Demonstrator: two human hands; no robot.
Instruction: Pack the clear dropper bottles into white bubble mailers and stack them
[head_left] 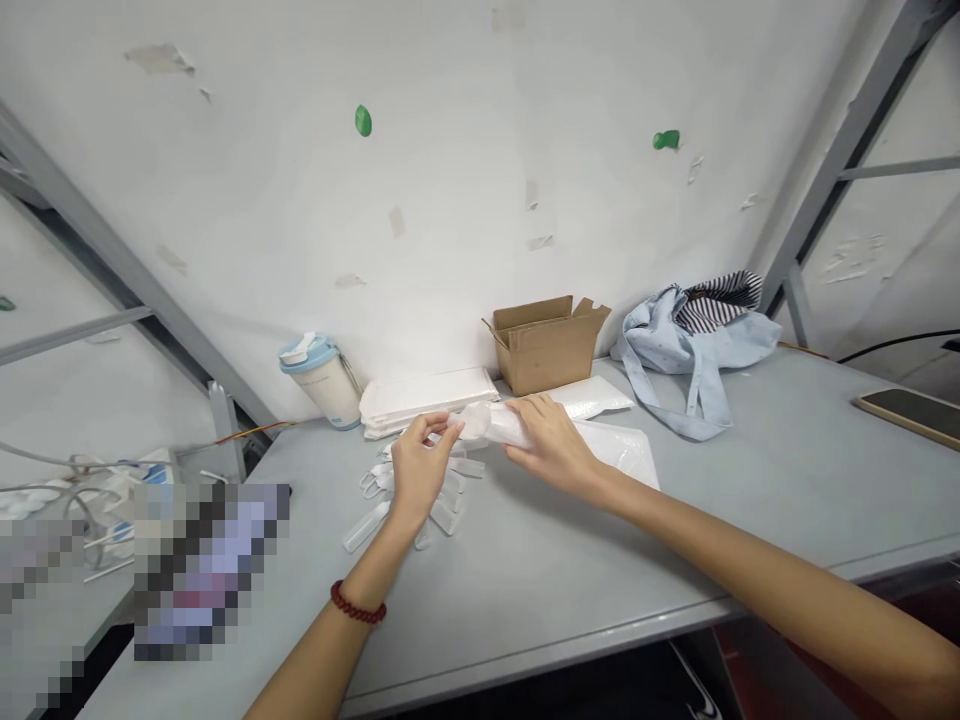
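Note:
My left hand pinches the left end of a clear plastic bag held just above the grey table. My right hand wraps round the bag's right part, fingers curled over it. Under and beside my left hand lie several small clear plastic tubes scattered on the table. A flat white plastic pouch lies beneath my right wrist. A red bead bracelet sits on my left wrist.
A stack of white flat packs lies at the back by the wall, with a blue-lidded cup to its left and an open cardboard box to its right. A light blue cloth bag and a phone lie at right.

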